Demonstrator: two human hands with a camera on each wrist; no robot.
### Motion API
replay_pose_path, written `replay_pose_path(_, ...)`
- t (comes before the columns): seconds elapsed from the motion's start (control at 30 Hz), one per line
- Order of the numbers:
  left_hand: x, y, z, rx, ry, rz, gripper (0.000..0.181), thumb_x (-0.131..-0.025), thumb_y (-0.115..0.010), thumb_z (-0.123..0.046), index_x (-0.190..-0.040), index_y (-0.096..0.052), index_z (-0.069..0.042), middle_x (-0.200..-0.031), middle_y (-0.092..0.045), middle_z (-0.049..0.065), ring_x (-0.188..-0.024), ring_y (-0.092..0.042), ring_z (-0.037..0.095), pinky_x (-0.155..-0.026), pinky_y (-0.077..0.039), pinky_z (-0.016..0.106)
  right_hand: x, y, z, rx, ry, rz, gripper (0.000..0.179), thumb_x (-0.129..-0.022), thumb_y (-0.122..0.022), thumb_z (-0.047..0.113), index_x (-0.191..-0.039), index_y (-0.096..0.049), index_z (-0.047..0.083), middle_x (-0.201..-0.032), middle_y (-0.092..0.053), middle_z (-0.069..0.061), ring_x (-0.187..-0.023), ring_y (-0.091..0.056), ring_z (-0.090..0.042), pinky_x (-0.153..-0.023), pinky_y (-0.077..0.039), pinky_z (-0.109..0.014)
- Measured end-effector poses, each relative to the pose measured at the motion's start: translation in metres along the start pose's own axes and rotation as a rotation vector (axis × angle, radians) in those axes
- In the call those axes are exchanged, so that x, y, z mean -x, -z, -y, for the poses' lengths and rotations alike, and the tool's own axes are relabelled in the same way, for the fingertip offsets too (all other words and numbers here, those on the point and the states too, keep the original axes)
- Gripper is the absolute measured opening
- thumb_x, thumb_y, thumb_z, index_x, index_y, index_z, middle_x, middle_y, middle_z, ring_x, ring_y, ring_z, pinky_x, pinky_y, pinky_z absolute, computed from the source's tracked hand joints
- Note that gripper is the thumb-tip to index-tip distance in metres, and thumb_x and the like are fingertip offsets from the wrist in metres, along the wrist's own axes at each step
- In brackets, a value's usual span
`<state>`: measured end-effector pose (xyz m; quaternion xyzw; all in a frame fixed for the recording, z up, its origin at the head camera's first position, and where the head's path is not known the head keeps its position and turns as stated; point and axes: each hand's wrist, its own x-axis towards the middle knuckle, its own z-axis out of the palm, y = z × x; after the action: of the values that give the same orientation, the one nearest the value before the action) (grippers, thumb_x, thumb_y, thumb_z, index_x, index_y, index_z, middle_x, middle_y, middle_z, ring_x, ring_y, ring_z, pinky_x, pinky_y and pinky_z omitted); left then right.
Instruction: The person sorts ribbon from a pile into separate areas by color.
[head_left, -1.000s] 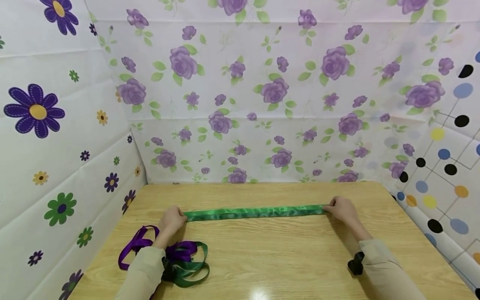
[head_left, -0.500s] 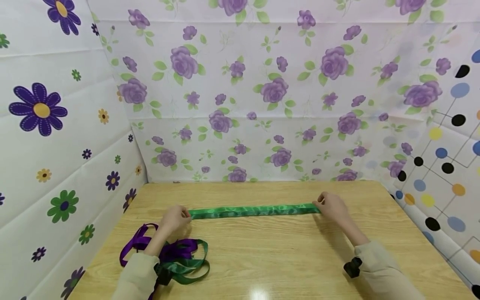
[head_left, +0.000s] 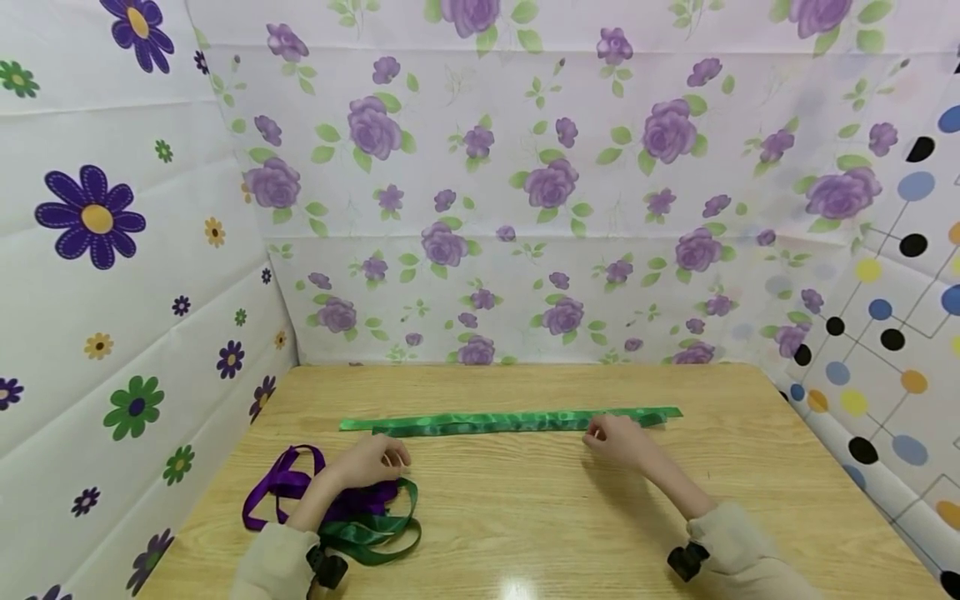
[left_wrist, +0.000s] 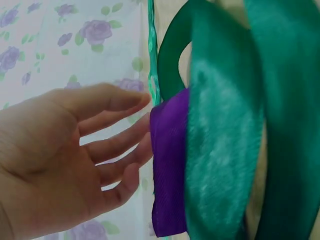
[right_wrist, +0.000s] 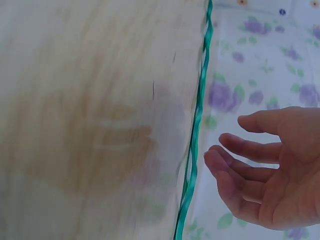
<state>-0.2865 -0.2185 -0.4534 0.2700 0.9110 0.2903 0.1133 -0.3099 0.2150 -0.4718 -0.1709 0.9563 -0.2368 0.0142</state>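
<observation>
Stretched across the back part of the table lies a green ribbon [head_left: 487, 423], in two overlapping strips with slightly offset ends. My left hand [head_left: 372, 460] hovers in front of its left end with loosely bent fingers and nothing in them. Under and beside that hand is a loose heap of purple ribbon [head_left: 281, 482] and darker green ribbon [head_left: 378, 537]. In the left wrist view the fingertips come right at the purple ribbon [left_wrist: 170, 165]. My right hand [head_left: 621, 442] is just in front of the strip's right part, its fingers relaxed and holding nothing, as the right wrist view also shows.
The wooden table [head_left: 525, 508] has a flowered cloth [head_left: 480, 183] hanging behind it. A daisy-patterned cloth [head_left: 127, 333] stands on the left and a dotted one [head_left: 885, 375] on the right. Black wrist cameras sit on both wrists.
Both hands have let go of the green ribbon's ends and moved inward and toward the front. The ribbon now lies on the table with both ends showing.
</observation>
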Motion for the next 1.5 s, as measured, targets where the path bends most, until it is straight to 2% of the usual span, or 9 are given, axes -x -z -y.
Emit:
replay_pose_path(0.1, -0.001, -0.005, 0.001, 0.002, -0.052, 0.051, 0.014, -0.085, -0.068, -0.001, -0.099, -0.068, -0.002, -0.096, -0.068, 0.015, -0.086, -0.064, 0.026, -0.070, -0.053, 0.030, 0.003, -0.006, 0.012, 0.003, 0.028, 0.022, 0.010, -0.094, -0.061, 0.016, -0.092, -0.068, 0.009, -0.080, -0.066, -0.001, -0.067, -0.058, -0.009, -0.059, -0.047, -0.028)
replay_pose_path(0.23, -0.005, -0.013, 0.004, -0.044, -0.068, 0.029, 0.018, -0.076, -0.074, 0.003, -0.091, -0.069, -0.005, -0.090, -0.068, 0.010, -0.081, -0.064, 0.023, -0.067, -0.051, 0.027, 0.005, -0.012, 0.027, 0.008, 0.072, 0.061, 0.010, -0.094, -0.061, 0.016, -0.092, -0.069, 0.010, -0.080, -0.065, -0.001, -0.068, -0.057, -0.009, -0.060, -0.047, -0.028)
replay_pose_path(0.53, -0.007, -0.025, -0.009, -0.185, 0.015, -0.046, 0.017, -0.081, -0.070, -0.002, -0.073, -0.058, -0.012, -0.068, -0.051, -0.006, -0.059, -0.042, 0.007, -0.057, -0.035, 0.024, 0.008, -0.032, 0.053, -0.048, 0.226, 0.168, 0.012, -0.096, -0.058, 0.017, -0.093, -0.069, 0.012, -0.082, -0.065, 0.003, -0.071, -0.056, -0.005, -0.062, -0.046, -0.025)
replay_pose_path(0.8, -0.010, -0.012, -0.030, 0.061, -0.084, 0.104, 0.024, -0.080, -0.056, 0.009, -0.076, -0.037, -0.006, -0.066, -0.026, -0.004, -0.055, -0.025, 0.007, -0.056, -0.023, 0.024, 0.004, -0.042, 0.080, -0.216, 0.395, 0.343, 0.024, -0.100, -0.053, 0.029, -0.111, -0.066, 0.013, -0.097, -0.068, 0.004, -0.084, -0.061, 0.000, -0.073, -0.051, -0.022)
replay_pose_path(1.03, -0.017, -0.010, -0.061, 0.281, -0.195, 0.223, 0.018, -0.082, -0.058, 0.007, -0.084, -0.044, -0.005, -0.072, -0.036, -0.003, -0.060, -0.031, 0.006, -0.061, -0.029, 0.023, -0.004, -0.051, 0.113, -0.475, 0.479, 0.546, 0.041, -0.102, -0.049, 0.033, -0.139, -0.046, 0.016, -0.125, -0.060, -0.012, -0.109, -0.059, -0.005, -0.089, -0.050, -0.024)
replay_pose_path(1.13, -0.020, -0.013, -0.074, 0.336, -0.252, 0.236, 0.012, -0.086, -0.062, 0.001, -0.090, -0.053, -0.005, -0.076, -0.047, -0.003, -0.063, -0.038, 0.004, -0.062, -0.035, 0.021, -0.006, -0.053, 0.120, -0.634, 0.493, 0.615, 0.038, -0.102, -0.048, 0.029, -0.136, -0.049, 0.011, -0.129, -0.056, -0.018, -0.116, -0.056, -0.014, -0.095, -0.049, -0.031)
replay_pose_path(1.3, -0.021, -0.012, -0.082, 0.459, -0.332, 0.276, 0.019, -0.089, -0.069, -0.012, -0.103, -0.060, -0.004, -0.096, -0.065, 0.010, -0.084, -0.061, 0.005, -0.083, -0.049, 0.022, -0.008, -0.047, 0.113, -0.866, 0.520, 0.623, 0.036, -0.103, -0.048, 0.025, -0.111, -0.061, -0.008, -0.108, -0.064, -0.020, -0.103, -0.062, -0.020, -0.096, -0.048, -0.048)
replay_pose_path(1.37, -0.020, -0.009, -0.081, 0.496, -0.345, 0.275, 0.022, -0.091, -0.068, -0.015, -0.108, -0.061, -0.003, -0.102, -0.066, 0.015, -0.091, -0.064, 0.008, -0.090, -0.050, 0.024, -0.007, -0.042, 0.105, -0.918, 0.520, 0.621, 0.035, -0.103, -0.047, 0.022, -0.104, -0.060, -0.011, -0.098, -0.065, -0.014, -0.093, -0.063, -0.015, -0.092, -0.050, -0.045)
replay_pose_path(1.5, -0.014, 0.000, -0.072, 0.542, -0.319, 0.249, 0.024, -0.096, -0.060, -0.015, -0.115, -0.060, -0.001, -0.099, -0.068, 0.010, -0.080, -0.062, 0.011, -0.078, -0.053, 0.028, -0.003, -0.027, 0.084, -0.979, 0.514, 0.648, 0.033, -0.105, -0.042, 0.016, -0.096, -0.053, -0.014, -0.087, -0.061, -0.003, -0.079, -0.063, -0.012, -0.079, -0.055, -0.037)
